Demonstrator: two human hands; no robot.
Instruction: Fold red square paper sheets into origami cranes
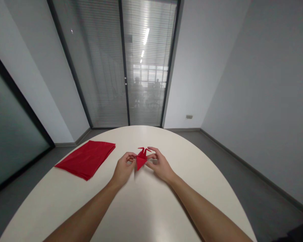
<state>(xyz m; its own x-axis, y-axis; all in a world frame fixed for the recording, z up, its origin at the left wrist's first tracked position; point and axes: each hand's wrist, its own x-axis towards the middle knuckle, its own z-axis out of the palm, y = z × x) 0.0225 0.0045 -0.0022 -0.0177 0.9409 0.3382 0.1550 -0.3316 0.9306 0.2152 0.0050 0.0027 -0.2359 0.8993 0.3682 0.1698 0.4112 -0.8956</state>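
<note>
A small red folded-paper crane (141, 160) is held up over the middle of the table, its two narrow bent points at the top and a broad triangular flap facing down toward me. My left hand (125, 167) pinches its left edge between thumb and curled fingers. On the other side, my right hand (160, 165) has its thumb and a finger at the crane's right edge, while the index finger is raised beside the right narrow point. The fingertips partly cover both side edges of the paper.
A stack of flat red paper sheets (87, 159) lies to the left on the round white table (131, 215). Beyond the table's far edge stand a glass partition with blinds (103, 67) and a white wall (199, 67) with a small socket plate (189, 117).
</note>
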